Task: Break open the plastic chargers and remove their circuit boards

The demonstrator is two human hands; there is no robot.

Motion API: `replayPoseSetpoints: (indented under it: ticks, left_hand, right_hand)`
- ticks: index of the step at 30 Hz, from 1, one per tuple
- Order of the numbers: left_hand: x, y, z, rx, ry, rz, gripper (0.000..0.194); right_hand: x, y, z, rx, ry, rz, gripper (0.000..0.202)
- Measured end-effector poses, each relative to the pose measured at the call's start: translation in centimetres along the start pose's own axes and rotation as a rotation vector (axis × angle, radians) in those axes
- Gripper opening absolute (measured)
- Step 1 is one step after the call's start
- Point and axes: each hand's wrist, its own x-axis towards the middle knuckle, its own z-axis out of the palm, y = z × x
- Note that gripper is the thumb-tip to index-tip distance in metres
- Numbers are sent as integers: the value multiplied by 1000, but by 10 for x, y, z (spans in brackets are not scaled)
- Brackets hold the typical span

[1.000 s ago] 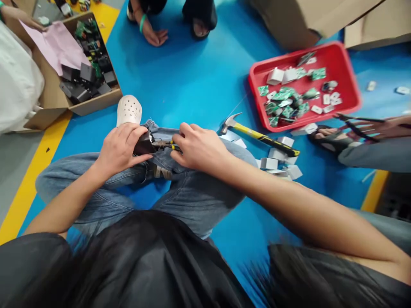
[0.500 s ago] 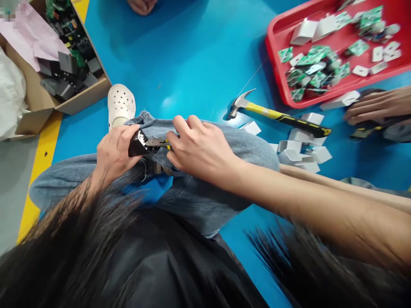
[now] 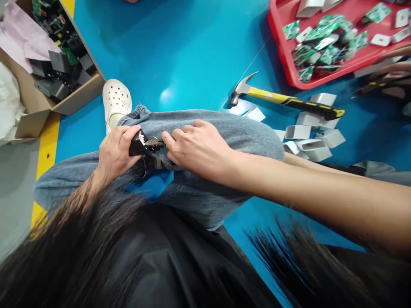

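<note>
A small black casing (image 3: 137, 145) is gripped in my left hand (image 3: 114, 149), its open end facing right with white and metallic bits showing inside. My right hand (image 3: 201, 149) is closed round a pair of pliers (image 3: 154, 143), whose handles are mostly hidden under the fingers. The metal jaws point left and reach the open end of the casing. Whether they grip a part in there is too small to tell. Both hands are above my denim-covered legs.
On the blue floor lies a claw hammer (image 3: 276, 97) beside several white casings (image 3: 313, 147). A red tray (image 3: 289, 70) holds green circuit boards. At the left stands a cardboard box (image 3: 77, 95) of black parts. Another person's hand (image 3: 396, 66) is at the right edge.
The view has shifted slightly, moving the hammer and tray rightward in the picture. My right hand's fingers lie lower and flatter over the pliers. The other person's hand at right has moved up.
</note>
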Motion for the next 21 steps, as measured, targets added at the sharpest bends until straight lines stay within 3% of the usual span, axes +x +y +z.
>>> replayPoseSetpoints:
  ticks: [10,15,21]
  left_hand:
    - [-3,-1,2,46,71,74,48]
    - [1,10,-5,90,200,170,60]
    - [6,24,-17,159,207,113,49]
  right_hand:
    - [-2,1,1,25,51,-37,30]
    - [0,6,4,-2,135,57,33]
    - [3,4,-2,51,88,68,37]
